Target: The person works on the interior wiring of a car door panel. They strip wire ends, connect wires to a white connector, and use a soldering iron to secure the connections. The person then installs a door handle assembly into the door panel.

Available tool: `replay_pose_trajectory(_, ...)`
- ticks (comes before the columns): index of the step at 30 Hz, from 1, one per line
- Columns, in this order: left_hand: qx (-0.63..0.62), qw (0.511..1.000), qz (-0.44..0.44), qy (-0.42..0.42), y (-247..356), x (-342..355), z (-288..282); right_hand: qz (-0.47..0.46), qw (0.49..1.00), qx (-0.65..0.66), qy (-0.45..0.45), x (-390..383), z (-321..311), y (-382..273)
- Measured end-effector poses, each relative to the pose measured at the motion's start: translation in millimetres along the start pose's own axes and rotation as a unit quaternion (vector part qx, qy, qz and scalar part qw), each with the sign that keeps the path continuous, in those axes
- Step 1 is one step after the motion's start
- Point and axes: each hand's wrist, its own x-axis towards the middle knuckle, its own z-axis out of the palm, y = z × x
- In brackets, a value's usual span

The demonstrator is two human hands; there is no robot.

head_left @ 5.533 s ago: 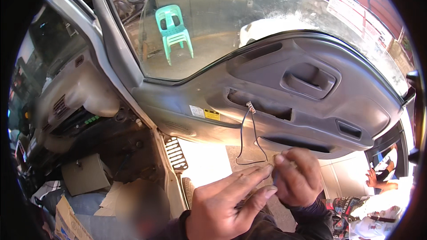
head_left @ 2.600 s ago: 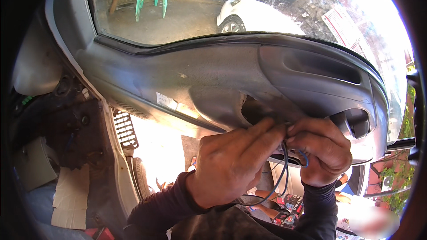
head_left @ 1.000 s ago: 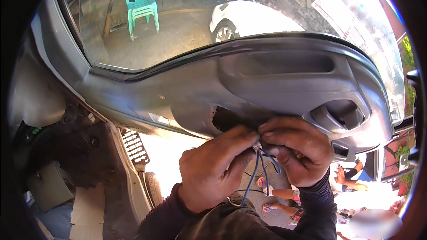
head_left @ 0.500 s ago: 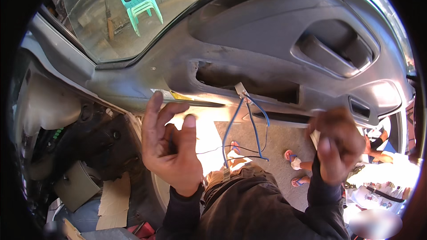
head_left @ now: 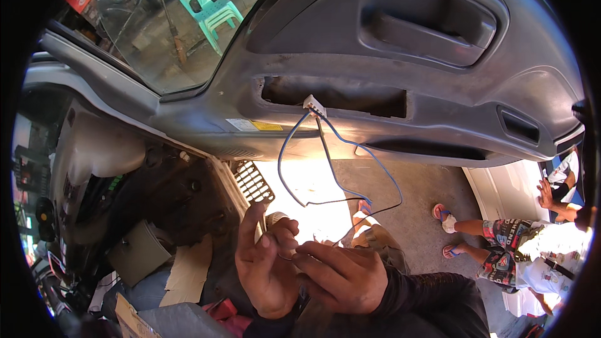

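Note:
My left hand is raised in front of my lap, index finger pointing up and the other fingers curled. My right hand meets it, its thumb and fingertips pinched on a thin strand that seems to be the end of a dark wire. Fingers hide most of that end. Blue wires loop up from there to a small white connector. The connector hangs at the lower lip of a rectangular opening in the grey car door panel.
The panel has a recessed door pull above. At left lies the dark car floor with a cardboard piece and a grey box-like part. Beyond the window stand stacked green chairs. A person in patterned shorts stands at right.
My right hand has come in from the far right to meet my left hand. My left hand has lowered and shifted right. The view has turned, and the wires hang in a wider loop.

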Motion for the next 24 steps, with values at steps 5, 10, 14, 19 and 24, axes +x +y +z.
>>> replay_pose_trajectory(5, -0.034, 0.997, 0.048, -0.051, -7, -29, 23, -0.085, 0.994, -0.043, 0.055, 5, -13, 3)
replay_pose_trajectory(10, 0.190, 0.958, 0.213, 0.040, -9, -26, 43, -0.131, 0.989, 0.018, 0.066, 7, -38, 23)
replay_pose_trajectory(14, 0.299, 0.886, 0.303, 0.183, 7, -12, 45, -0.122, 0.981, 0.141, 0.055, 9, -58, 41)
replay_pose_trajectory(19, 0.433, 0.782, 0.367, 0.257, 33, -38, 33, -0.158, 0.967, 0.196, 0.033, 19, -74, 57)
replay_pose_trajectory(24, 0.526, 0.611, 0.334, 0.489, 79, -141, -8, -0.215, 0.944, 0.251, -0.012, 11, -73, 80)
